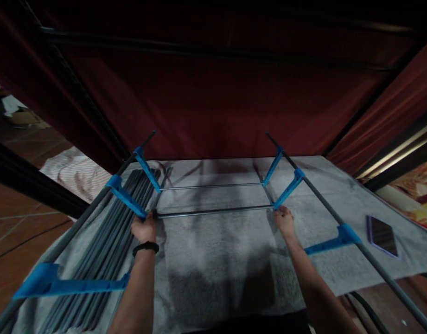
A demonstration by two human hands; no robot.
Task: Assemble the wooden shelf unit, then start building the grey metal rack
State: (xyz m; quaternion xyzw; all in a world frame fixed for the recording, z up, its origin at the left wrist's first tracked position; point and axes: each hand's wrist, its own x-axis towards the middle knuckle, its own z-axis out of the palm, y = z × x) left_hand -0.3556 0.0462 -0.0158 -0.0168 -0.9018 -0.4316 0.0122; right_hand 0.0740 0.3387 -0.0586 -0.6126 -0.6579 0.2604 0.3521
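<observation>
My left hand (143, 227), a dark band on its wrist, is closed around the lower end of a blue plastic bracket (127, 198), where a metal crossbar (215, 212) meets it. At the bar's other end, my right hand (284, 220) pinches the tip of the matching blue bracket (289, 188). Both brackets are fitted on long grey poles, the left pole (83, 218) and the right pole (322, 202). Farther back, a second crossbar (211, 186) joins another pair of brackets. Nearer me, one more bracket sits on each pole, with no crossbar visible between them.
Several loose grey tubes (105, 246) lie bundled at the left on a pale cloth (213, 250). A phone (382, 235) rests on the cloth at the right. Dark red fabric (220, 111) on a dark frame hangs behind. Tiled floor (22, 195) shows at the left.
</observation>
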